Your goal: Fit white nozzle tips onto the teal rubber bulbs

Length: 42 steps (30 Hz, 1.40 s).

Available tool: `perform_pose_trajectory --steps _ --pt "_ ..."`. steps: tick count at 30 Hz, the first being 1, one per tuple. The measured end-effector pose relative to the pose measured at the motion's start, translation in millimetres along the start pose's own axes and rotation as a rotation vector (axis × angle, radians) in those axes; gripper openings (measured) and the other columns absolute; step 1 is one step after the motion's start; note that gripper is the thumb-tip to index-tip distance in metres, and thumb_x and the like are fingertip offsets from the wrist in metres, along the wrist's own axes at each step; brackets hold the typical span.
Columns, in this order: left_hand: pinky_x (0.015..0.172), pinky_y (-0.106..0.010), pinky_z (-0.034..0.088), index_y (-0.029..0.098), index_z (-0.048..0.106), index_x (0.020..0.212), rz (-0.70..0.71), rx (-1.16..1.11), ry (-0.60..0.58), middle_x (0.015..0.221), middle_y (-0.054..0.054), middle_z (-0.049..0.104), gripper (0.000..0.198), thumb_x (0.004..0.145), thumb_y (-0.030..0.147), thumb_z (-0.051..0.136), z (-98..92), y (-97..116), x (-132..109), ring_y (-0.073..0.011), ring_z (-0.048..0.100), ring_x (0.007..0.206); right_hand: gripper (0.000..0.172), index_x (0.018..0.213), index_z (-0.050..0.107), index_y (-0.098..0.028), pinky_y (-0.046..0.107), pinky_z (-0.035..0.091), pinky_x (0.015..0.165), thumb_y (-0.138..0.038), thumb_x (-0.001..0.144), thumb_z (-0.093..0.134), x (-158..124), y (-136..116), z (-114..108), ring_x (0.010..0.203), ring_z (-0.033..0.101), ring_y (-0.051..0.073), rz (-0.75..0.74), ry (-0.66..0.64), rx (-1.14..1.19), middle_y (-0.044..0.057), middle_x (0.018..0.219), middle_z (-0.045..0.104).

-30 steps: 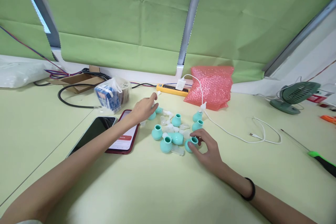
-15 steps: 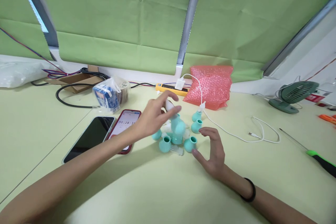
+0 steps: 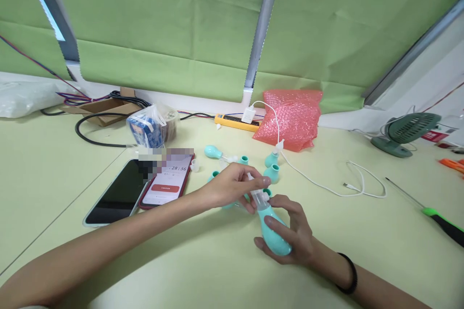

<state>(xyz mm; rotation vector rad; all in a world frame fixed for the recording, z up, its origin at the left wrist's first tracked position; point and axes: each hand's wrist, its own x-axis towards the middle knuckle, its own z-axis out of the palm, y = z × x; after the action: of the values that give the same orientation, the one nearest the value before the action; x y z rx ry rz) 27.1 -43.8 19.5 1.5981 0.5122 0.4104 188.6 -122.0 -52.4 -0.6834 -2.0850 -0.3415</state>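
Nearest the viewer, a person's bare right hand [image 3: 297, 231], with a black band [image 3: 352, 273] at its wrist, wraps thumb and fingers around a glossy teal, pear-shaped bulb [image 3: 275, 237], held tilted low over the pale green tabletop [image 3: 203, 270]. Just beyond, the left hand [image 3: 232, 186] has its thumb and fingers drawn in around the clear plastic nozzle [image 3: 259, 199] at the bulb's upper end; whether the nozzle is fully seated in the neck cannot be told. If the right hand squeezed too hard, the bulb, which looks soft, could buckle and its neck twist, leaving the nozzle crooked; a loose grip might let the smooth surface slip. Close behind the hands stand teal bulbs with open round mouths, one of them [image 3: 271, 174] just beyond the left fingertips, so a careless knuckle could topple it. To the left, a dark-screened phone [image 3: 118, 198] and a phone in a red case [image 3: 165, 188] lie just beyond the left forearm, which could nudge them if it swung back. Farther off, a teal bulb with a clear nozzle [image 3: 212, 151] lies on its side, and beyond it sit a yellow power strip [image 3: 235, 122] and a pink bubble-wrap parcel [image 3: 290, 118].
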Motion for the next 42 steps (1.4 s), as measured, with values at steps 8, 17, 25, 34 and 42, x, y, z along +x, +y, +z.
perform_pose_trajectory --steps 8,17,25,34,42 --pt "0.039 -0.019 0.015 0.015 0.027 0.048 0.139 0.599 0.112 0.047 0.006 0.020 0.041 0.078 0.040 0.040 -1.1 -1.6 -3.7 -0.0058 0.020 0.044 0.025 0.084 0.051 -0.011 0.041 0.049 0.071 -0.005 0.062 0.060 10.3 -6.2 -2.1 0.095 0.047 0.026 -0.221 -0.061 -0.067 0.016 0.111 0.037" --pt "0.041 -0.021 0.011 0.015 0.018 0.044 0.208 0.668 0.082 0.052 0.006 0.011 0.040 0.070 0.019 0.048 7.2 -2.8 -7.9 -0.0083 0.011 0.050 0.012 0.070 0.055 -0.011 0.029 0.041 0.040 -0.003 0.061 0.054 8.8 -10.3 0.0 0.062 0.050 0.016 -0.354 -0.115 0.010 0.012 0.092 0.053" --pt "0.040 -0.019 0.014 0.013 0.032 0.044 0.265 0.745 0.053 0.045 0.007 0.018 0.028 0.066 0.011 0.048 7.8 -3.5 -9.0 -0.0067 0.015 0.046 0.007 0.070 0.053 -0.015 0.029 0.045 0.048 -0.009 0.066 0.055 5.3 -10.6 -2.3 0.065 0.051 0.016 -0.364 -0.185 -0.040 0.010 0.087 0.058" --pt "0.042 -0.021 0.018 0.015 0.045 0.055 0.373 1.297 0.326 0.044 0.002 0.041 0.028 0.079 0.028 0.039 2.9 -1.2 -6.6 -0.0094 0.037 0.041 0.014 0.077 0.053 -0.010 0.032 0.048 0.054 -0.009 0.063 0.051 2.9 -11.1 1.2 0.074 0.053 0.020 -0.294 -0.147 -0.015 0.015 0.086 0.054" --pt "0.041 -0.021 0.021 0.015 0.050 0.087 0.163 1.391 0.378 0.061 -0.003 0.057 0.022 0.080 0.033 0.039 -24.0 -8.4 6.8 -0.0168 0.052 0.051 0.027 0.084 0.054 -0.013 0.035 0.049 0.057 -0.010 0.058 0.048 -1.9 -9.1 2.8 0.075 0.050 0.020 -0.209 -0.197 -0.002 0.014 0.102 0.043"
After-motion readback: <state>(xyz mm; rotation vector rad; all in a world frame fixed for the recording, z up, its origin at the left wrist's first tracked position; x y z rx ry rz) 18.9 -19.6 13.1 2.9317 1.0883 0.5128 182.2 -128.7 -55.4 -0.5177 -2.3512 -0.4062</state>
